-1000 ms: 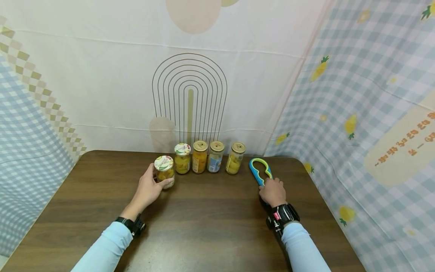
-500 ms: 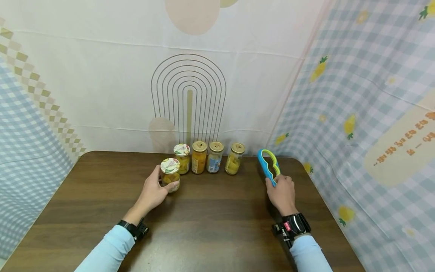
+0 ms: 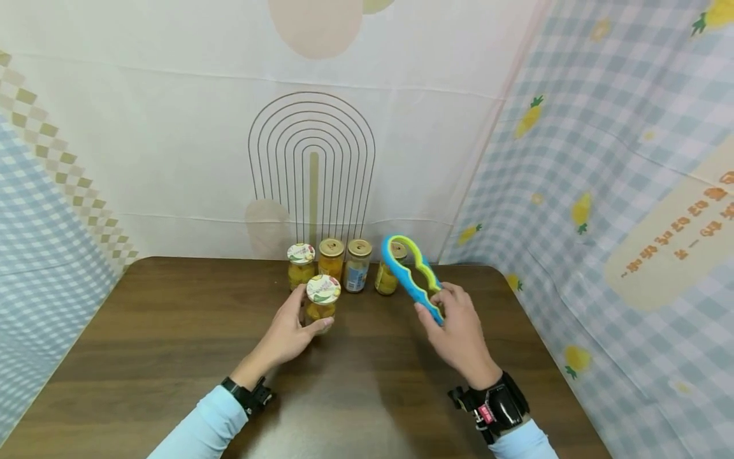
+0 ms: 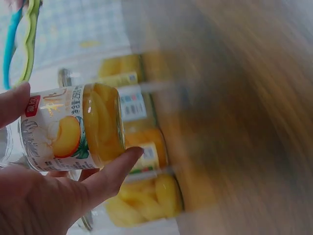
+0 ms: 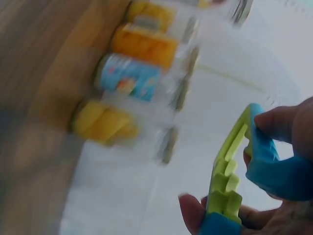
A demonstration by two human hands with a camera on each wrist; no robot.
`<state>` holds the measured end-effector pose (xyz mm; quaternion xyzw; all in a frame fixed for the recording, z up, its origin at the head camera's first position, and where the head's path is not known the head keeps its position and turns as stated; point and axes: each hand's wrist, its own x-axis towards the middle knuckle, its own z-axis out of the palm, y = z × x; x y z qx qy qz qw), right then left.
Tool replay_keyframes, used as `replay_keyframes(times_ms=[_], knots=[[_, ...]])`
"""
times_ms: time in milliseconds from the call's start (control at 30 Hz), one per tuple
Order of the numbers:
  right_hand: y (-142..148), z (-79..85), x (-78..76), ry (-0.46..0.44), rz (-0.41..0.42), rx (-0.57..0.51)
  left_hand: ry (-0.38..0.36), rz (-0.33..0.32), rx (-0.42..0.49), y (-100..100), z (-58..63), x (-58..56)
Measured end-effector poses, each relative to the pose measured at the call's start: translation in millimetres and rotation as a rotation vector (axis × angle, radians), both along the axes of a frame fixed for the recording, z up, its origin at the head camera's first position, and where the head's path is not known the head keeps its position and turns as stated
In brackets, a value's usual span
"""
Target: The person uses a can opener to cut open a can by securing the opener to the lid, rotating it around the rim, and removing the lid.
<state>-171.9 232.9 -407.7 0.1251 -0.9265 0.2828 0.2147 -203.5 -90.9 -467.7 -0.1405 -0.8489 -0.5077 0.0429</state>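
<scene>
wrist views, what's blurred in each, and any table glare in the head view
Right wrist: row of jars smeared, blue-and-green tool clearer; left wrist: tabletop streaked, held jar sharper; head: yes, pale sheen low in the middle.

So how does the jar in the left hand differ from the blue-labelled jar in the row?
The held jar has a white patterned lid; the blue-labelled jar has a gold lid. The left hand grips the held jar; the blue-labelled jar stands on the table, untouched. The held jar's pale label shows a peach; the blue-labelled jar wears a blue label. Both are lidded glass jars.
</scene>
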Motion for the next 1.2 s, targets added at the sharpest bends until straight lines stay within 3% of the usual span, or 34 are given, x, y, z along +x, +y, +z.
replay_keyframes(times_ms=[133,267,467,767,933,1200], knots=[[-23.2,9.0,8.8,0.025,0.097,0.029,-0.019,-0.039,0.011,12.7,0.9,7.2],[-40.2,14.9,15.3,0.043,0.184,0.054,0.008,-0.071,0.003,22.6,1.7,13.6],[-55.7,21.4,22.4,0.008,0.268,0.105,0.007,-0.111,0.001,31.0,7.8,21.0],[-63.1,26.7,27.3,0.013,0.302,0.178,-0.019,-0.119,0.026,36.4,14.1,29.2],[-64.2,29.0,27.7,0.018,0.316,0.209,-0.031,-0.122,0.048,36.7,11.6,30.0],[-65.8,29.6,24.2,-0.057,0.350,0.231,0.004,-0.127,0.079,35.6,5.8,30.0]])
